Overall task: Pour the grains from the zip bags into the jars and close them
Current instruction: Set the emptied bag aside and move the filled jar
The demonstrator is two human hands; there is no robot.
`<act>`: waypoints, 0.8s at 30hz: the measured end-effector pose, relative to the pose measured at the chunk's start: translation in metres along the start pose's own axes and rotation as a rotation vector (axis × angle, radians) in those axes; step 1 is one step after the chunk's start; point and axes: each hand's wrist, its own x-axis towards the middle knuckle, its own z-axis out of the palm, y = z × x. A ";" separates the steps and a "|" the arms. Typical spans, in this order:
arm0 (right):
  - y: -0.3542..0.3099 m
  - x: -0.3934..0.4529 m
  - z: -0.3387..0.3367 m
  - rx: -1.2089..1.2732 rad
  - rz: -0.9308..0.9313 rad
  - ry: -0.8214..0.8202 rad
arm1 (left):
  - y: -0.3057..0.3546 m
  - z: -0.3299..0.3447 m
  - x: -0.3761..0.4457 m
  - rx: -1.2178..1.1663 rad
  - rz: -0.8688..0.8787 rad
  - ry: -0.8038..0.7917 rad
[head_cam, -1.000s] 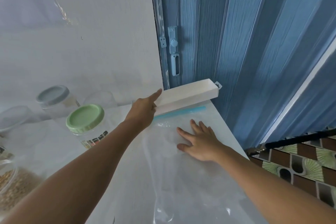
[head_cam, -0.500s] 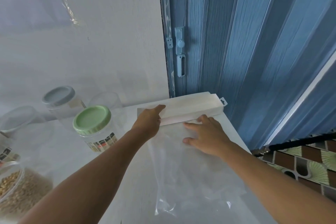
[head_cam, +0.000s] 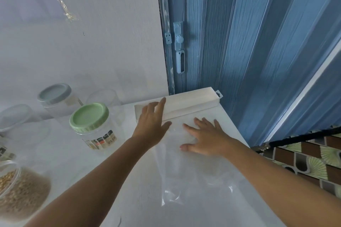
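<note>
On the white table (head_cam: 114, 180), up at the far right corner, both hands are down flat. Left hand (head_cam: 150, 122) lies with fingers straight across the near end of a long white box (head_cam: 193, 101), index finger reaching up onto its top face, thumb spread out onto the clear plastic below; nothing gripped, just pressing. Right hand (head_cam: 204, 138) is spread wide, palm down, fingers fanned on the empty zip bag (head_cam: 193, 175), holding nothing, simply flattening it. That bag lies limp and transparent on the tabletop, running from the box's near edge back toward the camera, creased and glinting near its lower part. Off to the left, a green-lidded jar (head_cam: 92, 125) stands upright and closed, labels on its side. Behind it, a grey-lidded jar (head_cam: 55, 97), also closed, and a clear lidless jar (head_cam: 104, 97) beside that. At the lower left edge, a jar of grains (head_cam: 20, 193), brownish, well filled. Behind the table's corner stands a blue folding door (head_cam: 249, 42).
</note>
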 end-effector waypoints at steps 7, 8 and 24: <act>0.005 -0.051 -0.010 0.098 -0.021 0.147 | 0.019 -0.008 -0.112 -0.100 0.107 -0.267; 0.007 -0.059 -0.005 0.083 -0.024 0.135 | 0.016 -0.003 -0.120 -0.059 0.125 -0.333; 0.024 -0.080 0.064 -0.092 -0.044 0.112 | -0.011 0.027 -0.136 0.276 0.215 -0.462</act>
